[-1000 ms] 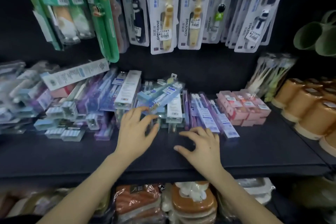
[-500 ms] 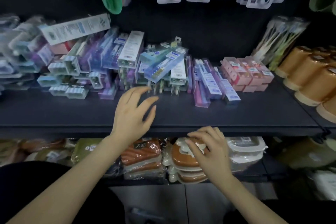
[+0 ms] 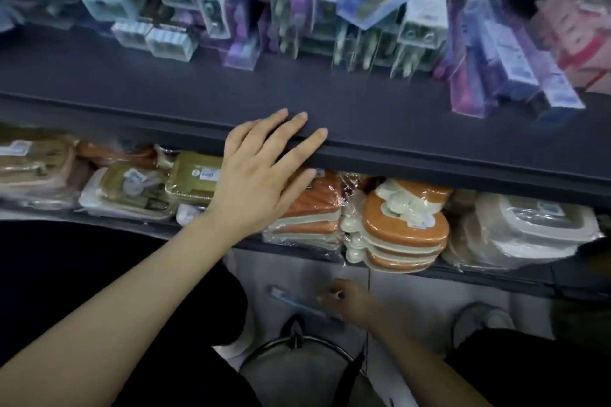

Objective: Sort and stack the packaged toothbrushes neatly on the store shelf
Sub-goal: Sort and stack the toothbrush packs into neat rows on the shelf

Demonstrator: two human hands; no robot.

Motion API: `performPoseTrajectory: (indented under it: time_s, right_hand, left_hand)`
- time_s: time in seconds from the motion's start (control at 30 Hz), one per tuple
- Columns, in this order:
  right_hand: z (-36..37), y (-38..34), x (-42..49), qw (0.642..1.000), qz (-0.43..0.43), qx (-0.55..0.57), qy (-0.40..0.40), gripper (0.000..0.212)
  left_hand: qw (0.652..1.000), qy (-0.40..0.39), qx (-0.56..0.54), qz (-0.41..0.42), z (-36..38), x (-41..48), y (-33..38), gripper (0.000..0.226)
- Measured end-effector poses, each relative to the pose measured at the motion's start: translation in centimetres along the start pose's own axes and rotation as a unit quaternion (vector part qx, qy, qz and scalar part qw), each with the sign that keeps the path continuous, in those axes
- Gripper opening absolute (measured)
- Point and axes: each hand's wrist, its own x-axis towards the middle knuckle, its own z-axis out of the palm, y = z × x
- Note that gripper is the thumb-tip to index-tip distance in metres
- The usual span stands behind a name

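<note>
Right hand [image 3: 350, 304]: low over the pale floor [image 3: 420, 301], fingers curled, tips meeting a blue toothbrush pack [image 3: 294, 301] that lies slantwise and runs out to the left of the grip. Blur prevents confirming whether the pack is actually clamped. Left hand [image 3: 261, 175]: higher and beyond, flat, fingers straight and spread, holding nothing; fingertips rest on the front lip of the dark shelf [image 3: 446, 158], thumb below the lip. Under that palm and to its right sit wrapped orange cases [image 3: 406, 228] on the lower tier. Beyond the fingertips, boxed toothbrushes [image 3: 380, 3] stand piled unevenly, with purple packs [image 3: 496, 69] further right.
</note>
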Motion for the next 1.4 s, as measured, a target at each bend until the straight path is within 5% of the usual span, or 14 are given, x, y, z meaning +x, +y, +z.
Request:
performPoseTrajectory:
  time_s: [0.2, 0.47, 0.7, 0.93, 1.17, 1.27, 1.4]
  right_hand:
    - [4.5, 0.4, 3.9, 0.999, -0.003, -0.040, -0.035, 0.042]
    - [7.9, 2.6, 4.8, 0.997, 0.021, -0.069, 0.030, 0.052]
    - [8.3, 2.5, 4.9, 0.990, 0.030, -0.134, 0.037, 0.030]
    - [2.4, -1.1, 1.0, 0.994, -0.074, -0.078, 0.019, 0.023]
    - [-8.1, -6.8, -8.6, 0.983, -0.178, 0.036, 0.037, 0.030]
    - [-12.4, -8.4, -12.7, 0.974, -0.195, 0.081, 0.075, 0.031]
    - [-17.0, -10.5, -17.0, 0.936, -0.222, 0.211, 0.177, 0.035]
  left_hand:
    - [1.000, 0.026, 0.001, 0.003, 0.6, 0.1, -0.2, 0.040]
    - [1.000, 0.024, 0.011, -0.001, 0.9, -0.2, -0.3, 0.041]
    - [0.999, 0.019, 0.025, 0.008, 0.8, -0.3, -0.3, 0.043]
    - [1.000, -0.013, -0.002, -0.004, -0.1, 0.1, 0.1, 0.043]
    - [0.986, -0.126, -0.080, -0.071, -3.1, 1.0, 1.0, 0.044]
    - [0.939, -0.159, -0.239, -0.191, -4.9, 2.5, 1.3, 0.033]
    - [0.774, -0.149, -0.530, -0.312, -8.0, 5.0, 2.7, 0.028]
